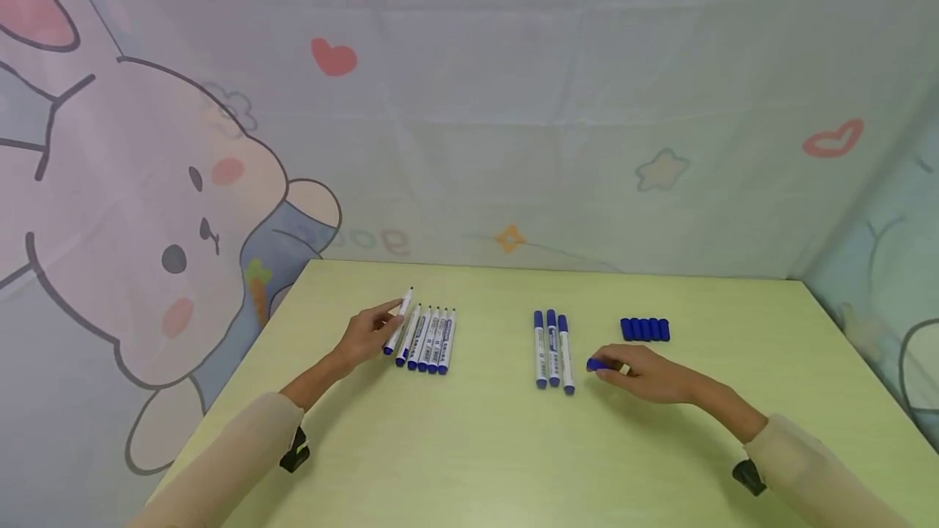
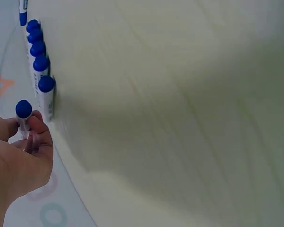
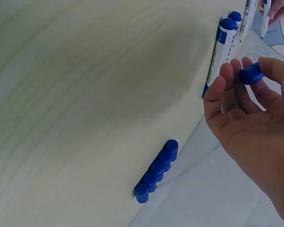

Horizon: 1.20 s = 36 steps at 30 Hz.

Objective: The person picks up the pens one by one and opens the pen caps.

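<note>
At the left of the head view, my left hand (image 1: 363, 336) holds an uncapped white marker (image 1: 404, 306), dark tip pointing up and away. Its blue end (image 2: 23, 109) faces the left wrist camera, the thumb and fingers pinching the barrel. Beside it lies a row of several uncapped markers (image 1: 433, 341), tips toward the back. My right hand (image 1: 649, 373) pinches a blue marker cap (image 3: 252, 74) between thumb and fingers, off the table. Just left of that hand are three capped markers (image 1: 553, 353). Several loose blue caps (image 1: 645, 329) form a tight row behind it.
A pale yellow-green table (image 1: 484, 446) carries everything. Behind it hangs a light cloth backdrop (image 1: 499, 104) printed with a rabbit, hearts and stars, close to the table's back edge. Dark bands (image 1: 296, 451) with small devices sit at both wrists.
</note>
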Each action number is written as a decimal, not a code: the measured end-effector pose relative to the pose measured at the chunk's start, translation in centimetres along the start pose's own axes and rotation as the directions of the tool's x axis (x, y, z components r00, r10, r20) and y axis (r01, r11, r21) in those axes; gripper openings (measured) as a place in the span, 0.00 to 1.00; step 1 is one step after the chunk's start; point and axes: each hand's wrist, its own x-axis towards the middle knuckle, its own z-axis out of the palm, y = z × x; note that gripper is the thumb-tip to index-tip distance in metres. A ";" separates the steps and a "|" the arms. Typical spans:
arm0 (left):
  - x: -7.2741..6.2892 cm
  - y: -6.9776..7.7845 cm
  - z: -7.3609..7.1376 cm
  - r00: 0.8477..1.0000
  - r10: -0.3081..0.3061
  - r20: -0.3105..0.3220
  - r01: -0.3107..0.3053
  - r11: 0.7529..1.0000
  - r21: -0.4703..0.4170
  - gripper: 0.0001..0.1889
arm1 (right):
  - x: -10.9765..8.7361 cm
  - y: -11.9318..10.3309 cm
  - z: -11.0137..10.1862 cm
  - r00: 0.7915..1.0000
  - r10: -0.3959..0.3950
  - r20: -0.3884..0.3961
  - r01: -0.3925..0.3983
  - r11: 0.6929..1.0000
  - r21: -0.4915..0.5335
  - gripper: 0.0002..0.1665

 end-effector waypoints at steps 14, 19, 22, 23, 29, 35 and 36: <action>0.8 -1.0 0.5 0.999 -0.047 0.027 0.043 0.991 0.129 0.20 | -0.5 0.6 0.3 1.000 -0.019 0.019 0.019 1.000 0.019 0.15; 1.0 -0.8 0.8 1.000 -0.020 0.023 0.017 0.990 0.140 0.19 | -0.6 0.8 0.4 0.999 -0.032 0.014 0.032 0.999 0.020 0.14; 1.0 -0.7 0.9 0.999 -0.027 0.024 0.023 0.990 0.136 0.19 | -0.6 0.8 0.3 0.999 -0.039 0.015 0.038 0.999 0.023 0.14; 1.0 -0.7 0.9 0.999 -0.029 0.025 0.025 0.991 0.133 0.20 | -0.6 0.8 0.3 0.999 -0.041 0.016 0.040 0.999 0.027 0.13; 1.0 -0.8 1.1 0.999 -0.043 0.022 0.040 0.992 0.122 0.19 | -0.8 0.8 0.2 0.999 -0.039 0.018 0.038 0.998 0.041 0.12; 1.0 -0.6 1.2 1.000 -0.013 0.021 0.010 0.991 0.132 0.18 | -0.9 1.1 0.3 0.999 -0.045 0.020 0.044 0.998 0.045 0.12; 1.0 -0.5 1.2 1.000 -0.002 0.020 -0.001 0.990 0.138 0.18 | -1.0 1.1 0.3 0.999 -0.043 0.019 0.043 0.998 0.044 0.13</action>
